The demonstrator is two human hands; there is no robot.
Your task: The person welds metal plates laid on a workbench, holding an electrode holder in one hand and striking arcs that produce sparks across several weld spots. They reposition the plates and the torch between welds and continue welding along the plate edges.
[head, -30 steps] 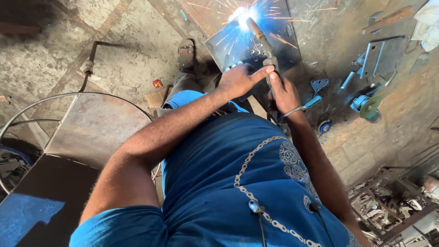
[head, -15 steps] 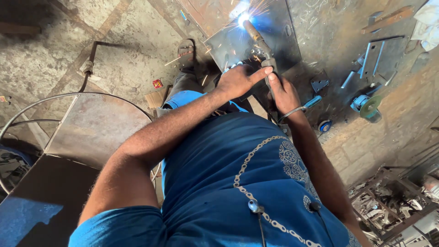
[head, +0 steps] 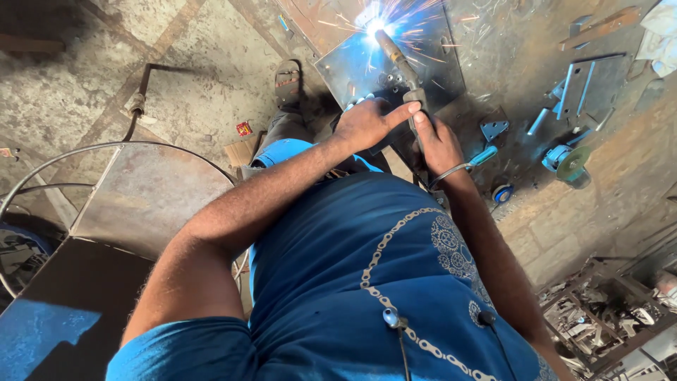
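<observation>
Both hands meet on a welding torch (head: 397, 60) that points away from me at a flat metal plate (head: 352, 67) lying on the floor. My right hand (head: 438, 144) grips the torch handle. My left hand (head: 368, 121) lies beside it, forefinger stretched across to the handle. A bright white arc (head: 371, 27) burns at the torch tip and throws sparks over the plate. A bangle circles my right wrist.
A sandalled foot (head: 288, 81) rests left of the plate. An angle grinder (head: 568, 162), small blue-lit metal brackets (head: 575, 88) and a blue-handled tool (head: 483, 155) lie to the right. A round wire frame with a sheet panel (head: 144, 194) stands at left. Scrap sits in a crate (head: 606, 317) lower right.
The arc has flared up again after dimming half a second ago, with more sparks flying. Hands and torch stay in nearly the same place.
</observation>
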